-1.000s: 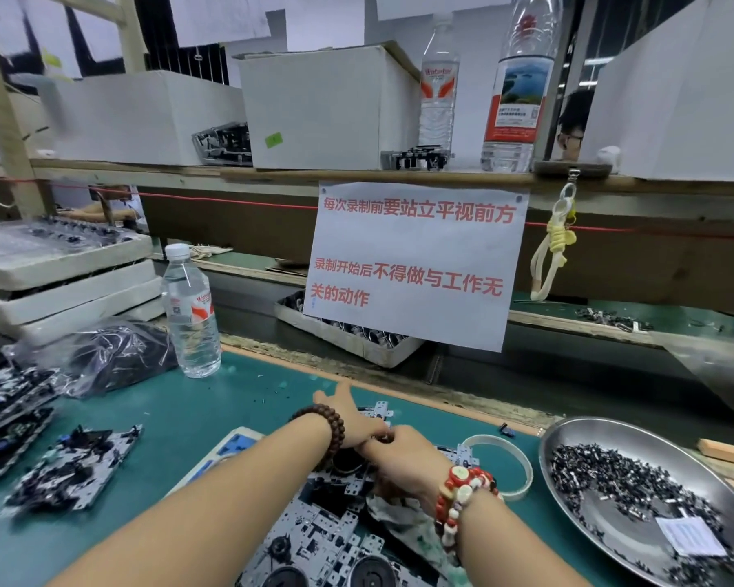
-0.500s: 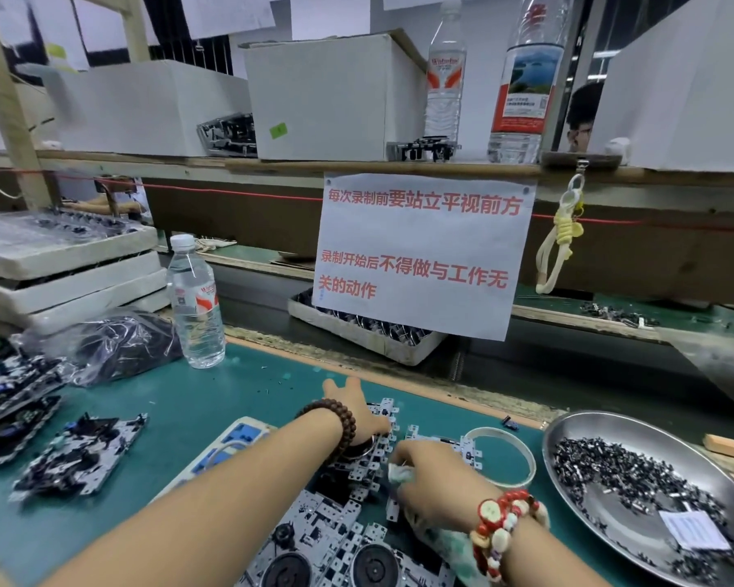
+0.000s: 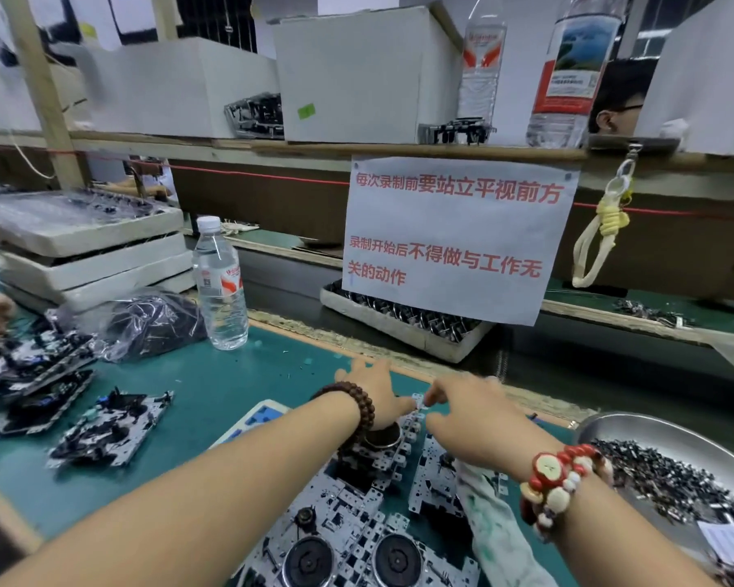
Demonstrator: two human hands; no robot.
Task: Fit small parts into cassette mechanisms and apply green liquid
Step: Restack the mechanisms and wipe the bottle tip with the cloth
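Nearest me, black-and-silver metal cassette mechanisms [image 3: 357, 514] lie in a row on the green worktop [image 3: 212, 387], with a green-stained white cloth [image 3: 501, 527] just beside them under my right wrist. My left hand [image 3: 378, 396], a brown bead bracelet at its wrist, rests on the far end of that row with its fingers stretched forward and relaxed, holding nothing I can see. My right hand [image 3: 471, 413], wearing a red-and-cream bead bracelet, reaches to the same spot, its fingers [image 3: 435, 396] pinching the small white tab at the mechanism's far edge. To the right, a round shiny steel dish [image 3: 636, 430] holds a heap of tiny dark metal parts [image 3: 670, 480] and a white paper slip. To the left, further loose mechanisms [image 3: 111, 430] lie apart. Beyond stands a clear plastic water bottle [image 3: 220, 286] with a red-and-white label I cannot read. Farther still hangs a white paper sign [image 3: 454, 239] in red Chinese characters, in front of a white tray [image 3: 403, 328] of dark components.
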